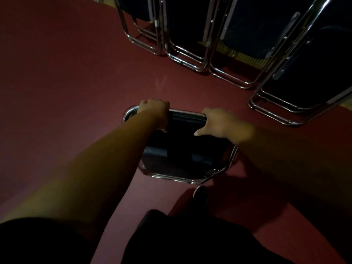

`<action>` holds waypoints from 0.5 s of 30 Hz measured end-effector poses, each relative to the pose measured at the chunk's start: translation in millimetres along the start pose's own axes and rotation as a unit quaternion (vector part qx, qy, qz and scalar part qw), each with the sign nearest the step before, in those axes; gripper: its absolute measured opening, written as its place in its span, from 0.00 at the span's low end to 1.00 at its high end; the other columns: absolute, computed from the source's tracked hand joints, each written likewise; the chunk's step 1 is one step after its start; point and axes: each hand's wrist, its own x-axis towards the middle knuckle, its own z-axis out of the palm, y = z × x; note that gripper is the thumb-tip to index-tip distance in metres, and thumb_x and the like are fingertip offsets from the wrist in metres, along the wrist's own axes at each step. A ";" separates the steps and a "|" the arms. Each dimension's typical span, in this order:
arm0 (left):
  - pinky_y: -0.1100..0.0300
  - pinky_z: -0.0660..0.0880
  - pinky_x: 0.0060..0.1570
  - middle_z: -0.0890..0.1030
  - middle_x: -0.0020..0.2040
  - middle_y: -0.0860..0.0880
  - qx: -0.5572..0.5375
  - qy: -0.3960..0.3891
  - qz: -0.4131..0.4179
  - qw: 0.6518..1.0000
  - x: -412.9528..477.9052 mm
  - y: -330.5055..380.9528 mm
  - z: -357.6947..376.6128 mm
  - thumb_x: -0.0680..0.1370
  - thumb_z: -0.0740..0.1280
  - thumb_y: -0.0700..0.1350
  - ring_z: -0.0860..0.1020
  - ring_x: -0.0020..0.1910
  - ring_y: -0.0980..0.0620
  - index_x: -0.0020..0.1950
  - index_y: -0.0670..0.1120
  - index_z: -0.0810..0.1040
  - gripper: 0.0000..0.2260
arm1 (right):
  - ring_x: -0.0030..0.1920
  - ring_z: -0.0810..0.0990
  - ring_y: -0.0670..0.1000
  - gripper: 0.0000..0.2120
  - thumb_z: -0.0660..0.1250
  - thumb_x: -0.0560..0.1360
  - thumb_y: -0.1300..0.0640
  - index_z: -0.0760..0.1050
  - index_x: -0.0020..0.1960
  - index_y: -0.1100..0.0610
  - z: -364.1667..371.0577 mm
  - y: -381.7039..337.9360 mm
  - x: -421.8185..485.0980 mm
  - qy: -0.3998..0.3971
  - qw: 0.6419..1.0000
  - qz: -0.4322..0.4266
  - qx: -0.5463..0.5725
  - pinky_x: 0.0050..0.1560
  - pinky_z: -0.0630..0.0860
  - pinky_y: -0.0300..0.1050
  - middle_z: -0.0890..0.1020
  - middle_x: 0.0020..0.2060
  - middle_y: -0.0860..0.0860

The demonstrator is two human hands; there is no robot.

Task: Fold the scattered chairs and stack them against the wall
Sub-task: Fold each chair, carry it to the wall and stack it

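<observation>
Hands on the back of a dark-seated chair (182,149) with a chrome tube frame, which stands on the red floor (66,82) just in front of the person, well short of the row of folded chairs (190,44) leaning upright at the far edge of the room. The left hand (154,111) is curled over the rounded left corner of the top rail (186,116), its fingers wrapped down the far side and out of sight. The right hand (219,122) clasps the same rail towards its right end, fingers hooked over it and the thumb lying along the near face of the backrest. The chair's lower frame touches the floor near a dark shoe (200,194). Whether the seat is folded fully flat cannot be told in the dim light. Steel tube and a padded seat suggest a rigid load of moderate weight that one person can manage but which will swing from its hinge if lifted loosely. The polished chrome is likely to be slick under a bare palm, so the wide two-handed hold at the top rail looks the sound place to carry it. Fingers should stay away from the pivots, where folding frames can pinch. Set down against the others, its metal feet may slide on the smooth floor.
</observation>
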 end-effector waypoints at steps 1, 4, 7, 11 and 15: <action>0.46 0.70 0.65 0.80 0.64 0.46 0.002 0.013 0.009 1.000 12.4 7.1 -13.1 0.64 0.84 0.58 0.77 0.65 0.41 0.66 0.52 0.75 0.35 | 0.56 0.80 0.57 0.36 0.79 0.64 0.30 0.74 0.61 0.50 -13.5 9.3 5.3 0.011 1.000 0.008 -0.003 0.52 0.69 0.50 0.81 0.57 0.52; 0.46 0.71 0.63 0.81 0.63 0.46 0.004 0.045 0.039 0.998 51.5 26.7 -51.5 0.64 0.84 0.58 0.78 0.64 0.41 0.64 0.51 0.75 0.34 | 0.59 0.80 0.58 0.38 0.78 0.63 0.28 0.74 0.62 0.50 -53.2 35.1 22.0 0.045 0.998 0.034 -0.020 0.55 0.70 0.53 0.81 0.57 0.52; 0.45 0.70 0.65 0.80 0.64 0.45 0.009 0.085 0.067 0.994 90.3 40.7 -77.0 0.64 0.83 0.58 0.76 0.65 0.41 0.65 0.50 0.75 0.34 | 0.58 0.80 0.58 0.39 0.76 0.63 0.26 0.72 0.62 0.50 -82.2 55.7 37.5 0.070 0.996 0.053 -0.035 0.58 0.75 0.56 0.81 0.57 0.52; 0.44 0.68 0.68 0.78 0.67 0.45 0.020 0.119 0.111 0.987 141.0 52.8 -104.3 0.66 0.82 0.57 0.74 0.68 0.40 0.68 0.49 0.75 0.35 | 0.61 0.80 0.59 0.43 0.74 0.66 0.26 0.71 0.69 0.53 -108.1 72.8 63.3 0.082 0.990 0.103 -0.055 0.60 0.78 0.57 0.80 0.63 0.54; 0.45 0.68 0.67 0.78 0.67 0.45 0.024 0.105 0.152 0.982 188.0 42.7 -128.9 0.63 0.83 0.58 0.74 0.68 0.41 0.66 0.49 0.74 0.36 | 0.63 0.79 0.60 0.44 0.74 0.67 0.26 0.69 0.71 0.54 -126.4 68.7 100.9 0.058 0.982 0.166 -0.069 0.63 0.77 0.57 0.79 0.65 0.55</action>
